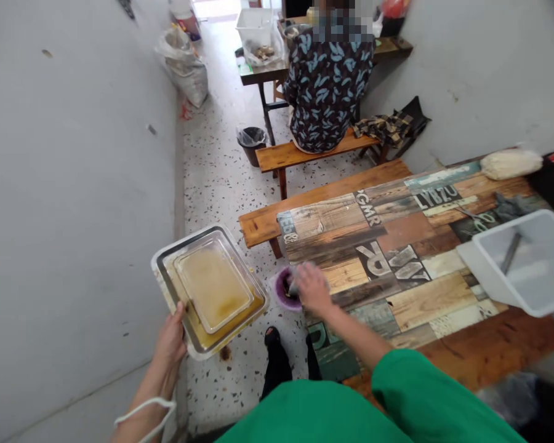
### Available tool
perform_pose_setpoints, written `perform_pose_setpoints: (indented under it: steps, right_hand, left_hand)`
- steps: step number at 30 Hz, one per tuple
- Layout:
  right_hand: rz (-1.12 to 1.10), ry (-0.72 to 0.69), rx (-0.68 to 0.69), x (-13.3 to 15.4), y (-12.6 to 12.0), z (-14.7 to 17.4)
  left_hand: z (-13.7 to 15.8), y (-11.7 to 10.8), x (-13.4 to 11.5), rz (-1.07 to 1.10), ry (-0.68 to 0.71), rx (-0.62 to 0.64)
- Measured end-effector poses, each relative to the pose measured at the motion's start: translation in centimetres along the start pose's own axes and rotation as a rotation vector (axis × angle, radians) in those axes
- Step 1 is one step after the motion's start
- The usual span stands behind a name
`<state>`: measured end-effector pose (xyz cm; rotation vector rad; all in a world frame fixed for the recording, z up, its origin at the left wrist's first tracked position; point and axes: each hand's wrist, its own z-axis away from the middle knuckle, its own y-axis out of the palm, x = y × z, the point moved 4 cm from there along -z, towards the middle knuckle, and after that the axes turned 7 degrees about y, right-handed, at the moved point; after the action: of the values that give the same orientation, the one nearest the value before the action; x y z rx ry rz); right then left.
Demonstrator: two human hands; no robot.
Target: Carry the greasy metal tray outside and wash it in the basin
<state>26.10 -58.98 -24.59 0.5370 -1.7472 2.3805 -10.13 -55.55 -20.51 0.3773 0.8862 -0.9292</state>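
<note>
Tray (pixel 164 280), perhaps oily, beside table (pixel 397 258)

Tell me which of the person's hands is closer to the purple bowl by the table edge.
Right. The right hand is at the table edge, right beside the purple bowl, with something blurred in its fingers. The left hand is farther off to the left, gripping the metal tray.

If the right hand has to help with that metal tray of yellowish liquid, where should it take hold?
Probably the rim of the long side facing the table, about level with where the left hand pinches the near corner. The metal tray is wide, shallow, slightly tilted, and a clear container sits in it. Come from the right hand's side, fingers under the rim, thumb on top.
</note>
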Motion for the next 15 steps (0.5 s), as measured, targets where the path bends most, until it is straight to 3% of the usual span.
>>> perform_pose_setpoints:
  steps: [3, 5, 6, 7, 9, 11, 13, 15]
  right_hand:
    - [-0.035, -0.138, -0.062, 0.4, 2.8, 9.9]
    - [-0.043, -0.078, -0.234, -3.5, 2.7, 16.0]
    - [-0.029, 0.077, -0.38, -6.7, 1.8, 18.1]
    - [-0.016, 0.201, -0.436, -10.1, 0.8, 19.5]
    - [-0.002, 0.441, -0.538, -16.8, -1.9, 19.5]
    - [-0.002, 0.646, -0.614, -21.8, -4.6, 16.7]
    - [-0.014, 0.767, -0.635, -23.7, -6.2, 12.4]
    - [-0.031, 0.774, -0.595, -21.7, -5.8, 8.2]
  left_hand:
    - [-0.9, 0.0, -0.7, -0.007, 0.011, 0.056]
    - [-1.5, -0.1, -1.1, -0.021, 0.001, 0.079]
    - [-1.8, -0.2, -1.4, -0.032, 0.005, 0.078]
    - [-2.1, -0.2, -1.6, -0.046, 0.017, 0.074]
    - [-2.5, -0.2, -2.0, -0.073, 0.042, 0.072]
    - [-2.7, 0.2, -2.4, -0.093, 0.05, 0.094]
    - [-2.7, 0.6, -2.6, -0.108, 0.049, 0.125]
    - [-2.8, 0.9, -3.0, -0.122, 0.057, 0.138]
